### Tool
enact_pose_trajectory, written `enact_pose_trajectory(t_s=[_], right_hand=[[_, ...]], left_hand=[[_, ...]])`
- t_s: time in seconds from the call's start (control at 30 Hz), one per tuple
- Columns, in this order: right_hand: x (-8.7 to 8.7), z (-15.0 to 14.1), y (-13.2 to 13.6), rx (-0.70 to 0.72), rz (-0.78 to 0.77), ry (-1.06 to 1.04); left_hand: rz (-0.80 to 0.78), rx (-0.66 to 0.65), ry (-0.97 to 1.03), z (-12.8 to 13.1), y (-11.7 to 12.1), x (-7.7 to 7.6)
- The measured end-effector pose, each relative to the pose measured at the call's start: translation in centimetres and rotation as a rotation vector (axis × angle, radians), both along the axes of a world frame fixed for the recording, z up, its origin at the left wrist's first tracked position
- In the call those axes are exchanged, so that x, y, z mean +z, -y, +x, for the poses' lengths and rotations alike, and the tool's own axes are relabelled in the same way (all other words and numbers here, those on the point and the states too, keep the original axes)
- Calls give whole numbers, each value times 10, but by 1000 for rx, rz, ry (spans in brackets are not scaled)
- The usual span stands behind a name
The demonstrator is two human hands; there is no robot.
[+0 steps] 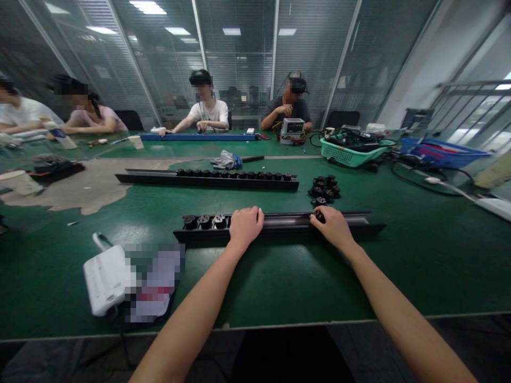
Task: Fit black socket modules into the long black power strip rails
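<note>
A long black channel (287, 231) lies across the table in front of me. In its left end sit several round black socket modules (204, 221). My left hand (246, 226) is closed over the channel just right of these modules, its fingertips hidden behind the far wall. Over the channel's right half, my right hand (334, 227) pinches a black socket module (319, 215), mostly covered by the fingers. Just beyond that hand is a cluster of loose socket modules (325, 187). Behind, a second black channel (215, 182) carries a row of similar modules.
A white box-shaped device (104, 279) lies at near left, beside a blurred packet. Grey gloves (225, 159) rest beyond the second channel. A green basket (351, 154) and a blue basket (443, 151) stand at far right. Several people sit around the table.
</note>
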State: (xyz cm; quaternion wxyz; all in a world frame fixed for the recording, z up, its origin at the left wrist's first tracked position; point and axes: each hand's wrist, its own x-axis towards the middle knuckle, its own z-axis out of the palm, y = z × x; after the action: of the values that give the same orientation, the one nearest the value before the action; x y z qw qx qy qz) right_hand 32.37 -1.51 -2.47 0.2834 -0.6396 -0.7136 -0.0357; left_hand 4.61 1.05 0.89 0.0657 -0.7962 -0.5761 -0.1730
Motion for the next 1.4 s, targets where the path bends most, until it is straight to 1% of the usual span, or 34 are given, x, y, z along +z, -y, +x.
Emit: enact_pose_trajectory(t_s=[0.5,0.77,1.07,1.4], right_hand=[[-3,4,0,-30,21,11],[0,6,2,-46,22,22],[-3,7,0,-48,25,12],[-1,9,0,-59,4,14]], left_hand=[[-16,-3,5,0,0,1],[-12,-9,9,-1,0,1],[-2,1,0,0,0,-1],[-10,1,10,0,0,0]])
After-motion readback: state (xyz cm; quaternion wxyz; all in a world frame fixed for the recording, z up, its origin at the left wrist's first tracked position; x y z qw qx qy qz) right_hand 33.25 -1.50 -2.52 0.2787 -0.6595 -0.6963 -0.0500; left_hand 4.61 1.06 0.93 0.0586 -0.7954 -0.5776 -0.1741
